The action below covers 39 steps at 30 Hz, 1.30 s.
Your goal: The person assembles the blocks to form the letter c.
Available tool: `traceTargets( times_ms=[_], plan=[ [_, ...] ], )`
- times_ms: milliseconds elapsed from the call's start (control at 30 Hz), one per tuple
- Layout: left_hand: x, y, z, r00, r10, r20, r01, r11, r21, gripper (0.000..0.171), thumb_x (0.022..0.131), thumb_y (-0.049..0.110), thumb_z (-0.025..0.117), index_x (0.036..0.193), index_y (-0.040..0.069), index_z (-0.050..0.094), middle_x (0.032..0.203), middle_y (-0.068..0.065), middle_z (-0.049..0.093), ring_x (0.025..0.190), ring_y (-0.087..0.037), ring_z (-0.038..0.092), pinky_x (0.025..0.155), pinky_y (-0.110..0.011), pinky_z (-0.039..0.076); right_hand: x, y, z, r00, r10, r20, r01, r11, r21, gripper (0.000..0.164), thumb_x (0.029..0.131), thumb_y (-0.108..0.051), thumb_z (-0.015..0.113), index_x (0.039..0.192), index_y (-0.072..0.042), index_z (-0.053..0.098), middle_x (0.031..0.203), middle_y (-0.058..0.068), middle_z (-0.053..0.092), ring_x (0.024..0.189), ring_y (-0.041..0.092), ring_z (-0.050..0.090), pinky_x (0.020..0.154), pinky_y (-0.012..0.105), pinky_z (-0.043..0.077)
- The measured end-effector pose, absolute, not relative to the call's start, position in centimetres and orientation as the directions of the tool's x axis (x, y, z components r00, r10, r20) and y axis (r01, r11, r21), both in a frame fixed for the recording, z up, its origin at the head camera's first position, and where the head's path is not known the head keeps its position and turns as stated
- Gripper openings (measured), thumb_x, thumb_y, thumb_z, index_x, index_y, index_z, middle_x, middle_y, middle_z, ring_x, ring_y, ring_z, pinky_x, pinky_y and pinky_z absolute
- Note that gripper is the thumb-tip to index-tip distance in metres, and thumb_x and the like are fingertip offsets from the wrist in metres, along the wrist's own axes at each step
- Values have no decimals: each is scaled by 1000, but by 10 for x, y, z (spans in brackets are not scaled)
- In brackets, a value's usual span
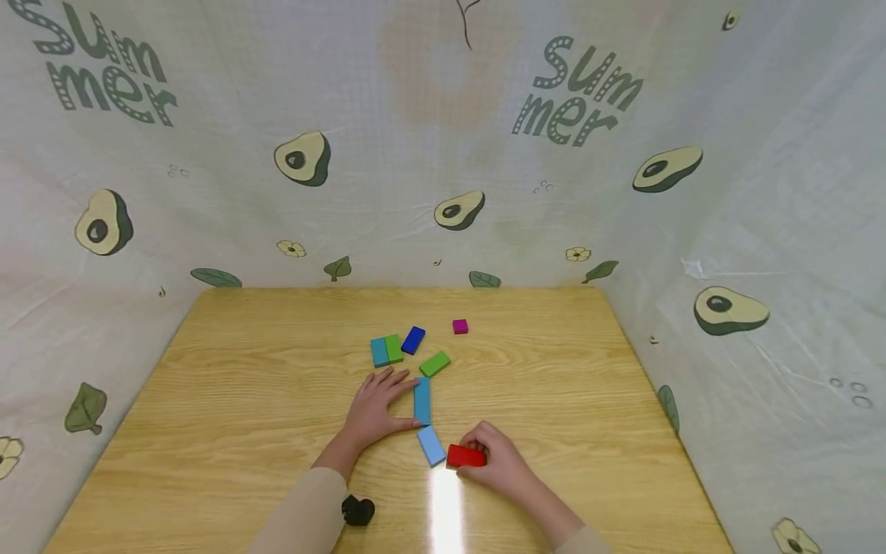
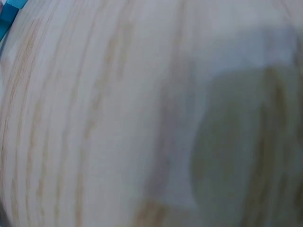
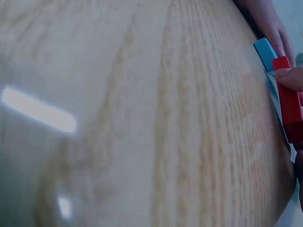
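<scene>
My right hand (image 1: pixel 504 464) grips a red block (image 1: pixel 465 456) between thumb and fingers, low over the table. In the right wrist view, the thumb lies on top of the red block (image 3: pixel 288 101). Just left of it lies a light blue block (image 1: pixel 431 445), its far end meeting a long blue block (image 1: pixel 422 402). My left hand (image 1: pixel 374 408) spans the long blue block, pinching it with the thumb at the near end and the index finger at the far end. A green block (image 1: pixel 435 364) lies slanted beyond the long blue one.
Farther back on the wooden table (image 1: pixel 277 385) are a teal block (image 1: pixel 380 352) against a green block (image 1: pixel 394 348), a dark blue block (image 1: pixel 413 340) and a magenta cube (image 1: pixel 460 327). A black object (image 1: pixel 358 510) sits by the left sleeve. Printed cloth (image 1: pixel 388 231) surrounds the table.
</scene>
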<state>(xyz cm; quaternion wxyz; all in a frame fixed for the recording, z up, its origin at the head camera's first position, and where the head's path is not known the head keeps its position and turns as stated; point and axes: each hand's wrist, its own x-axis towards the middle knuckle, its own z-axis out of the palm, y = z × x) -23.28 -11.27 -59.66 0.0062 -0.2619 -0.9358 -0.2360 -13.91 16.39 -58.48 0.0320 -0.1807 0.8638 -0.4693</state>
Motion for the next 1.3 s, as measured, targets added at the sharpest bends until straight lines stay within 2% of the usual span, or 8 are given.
traceTargets(
  times_ms=[467, 633, 867, 1133, 1300],
  plan=[
    [-233, -112, -595, -867, 481, 129, 484, 755, 442, 81, 76, 70, 67, 145, 30, 49, 153, 0, 38, 145, -30, 22, 116, -53, 9, -122, 157, -584, -917, -387, 97, -291, 482, -826, 33, 69, -14, 88, 93, -19, 67, 88, -12, 55, 79, 5, 52, 67, 22, 49],
    [-233, -113, -596, -868, 477, 134, 485, 760, 434, 81, 76, 71, 66, 145, 30, 50, 153, 0, 39, 144, -30, 23, 116, -54, 10, -118, 151, -581, -925, -360, 123, -305, 509, -805, 33, 66, -13, 88, 91, -19, 67, 84, -14, 53, 76, 3, 49, 66, 21, 46],
    [-233, -111, -597, -866, 479, 143, 491, 761, 424, 81, 76, 71, 66, 144, 30, 50, 152, 0, 40, 144, -30, 24, 116, -53, 11, -116, 147, -582, -938, -321, 131, -308, 596, -742, 34, 65, -18, 89, 89, -22, 66, 83, -18, 52, 77, 2, 47, 73, 27, 40],
    [-234, -111, -598, -865, 483, 133, 492, 767, 412, 82, 76, 73, 64, 145, 31, 49, 152, 1, 40, 144, -29, 24, 116, -52, 10, -116, 147, -583, -944, -309, 112, -288, 609, -739, 33, 66, -18, 89, 90, -23, 66, 84, -18, 52, 78, 3, 47, 75, 30, 39],
    [-234, -112, -598, -866, 484, 125, 488, 766, 417, 83, 76, 72, 65, 146, 31, 48, 153, 1, 39, 145, -29, 22, 116, -52, 9, -116, 147, -582, -950, -299, 92, -262, 597, -758, 33, 67, -17, 88, 90, -23, 66, 85, -17, 52, 79, 5, 47, 72, 26, 41]
  ],
)
